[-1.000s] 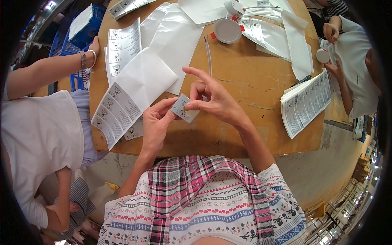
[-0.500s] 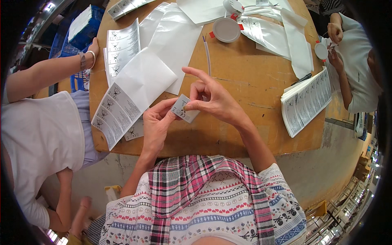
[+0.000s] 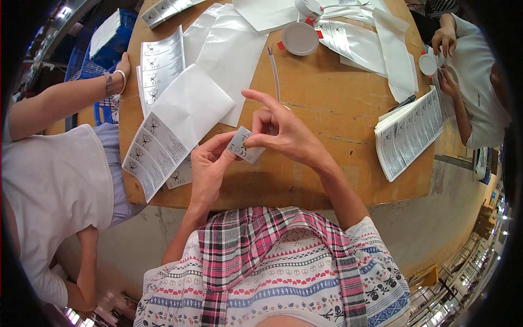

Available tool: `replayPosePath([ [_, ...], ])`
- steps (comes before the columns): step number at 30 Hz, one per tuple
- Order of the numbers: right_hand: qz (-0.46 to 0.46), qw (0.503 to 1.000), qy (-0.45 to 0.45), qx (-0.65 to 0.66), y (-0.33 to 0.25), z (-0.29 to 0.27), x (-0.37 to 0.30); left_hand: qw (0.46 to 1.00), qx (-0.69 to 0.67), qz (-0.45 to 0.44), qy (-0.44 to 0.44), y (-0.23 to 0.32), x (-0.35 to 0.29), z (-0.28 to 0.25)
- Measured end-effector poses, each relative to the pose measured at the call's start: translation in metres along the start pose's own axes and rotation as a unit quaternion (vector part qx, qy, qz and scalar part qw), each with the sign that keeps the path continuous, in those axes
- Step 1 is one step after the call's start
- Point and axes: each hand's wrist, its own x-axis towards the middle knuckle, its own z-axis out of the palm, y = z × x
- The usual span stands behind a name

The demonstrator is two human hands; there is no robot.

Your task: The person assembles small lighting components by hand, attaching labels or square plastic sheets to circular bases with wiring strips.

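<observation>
Between my two hands is a small flat piece with a printed grey label face (image 3: 237,143), held tilted just above the table. My left hand (image 3: 210,161) pinches its left corner between thumb and fingers. From the other side my right hand (image 3: 286,133) closes on it, thumb lying on the printed face and index finger stretched out. A grey cable (image 3: 274,73) with thin bare-ended wires rises beyond my right hand; whether it joins the piece is hidden. Left of my hands lies a sheet of printed grey labels (image 3: 155,147) on white backing.
White backing sheets (image 3: 231,52) spread across the far left of the wooden table (image 3: 338,109). Round white lamps with red clips (image 3: 300,39) sit at the back. A label stack (image 3: 408,133) with a black pen (image 3: 402,103) lies right. Co-workers are at both sides.
My hands and the labelled piece stay nearly in place, with the piece tipped slightly. The right co-worker's upper hand has shifted.
</observation>
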Motion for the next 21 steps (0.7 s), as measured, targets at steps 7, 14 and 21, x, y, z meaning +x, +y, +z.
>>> replayPosePath([
  [7, 0.001, 1.0, -0.001, 0.011, 0.0008, 0.0006, 0.0001, 1.0, -0.009, 0.002, -0.005, -0.0013, 0.0001, -0.0016],
  [14, 0.017, 1.0, -0.006, 0.014, -0.007, 0.0021, -0.0007, 1.0, -0.017, 0.009, -0.001, -0.0037, 0.0004, -0.0011],
  [21, -0.132, 0.986, 0.042, -0.096, -0.006, 0.0089, -0.0023, 0.996, -0.07, -0.037, 0.035, 0.0013, 0.0041, -0.0022],
])
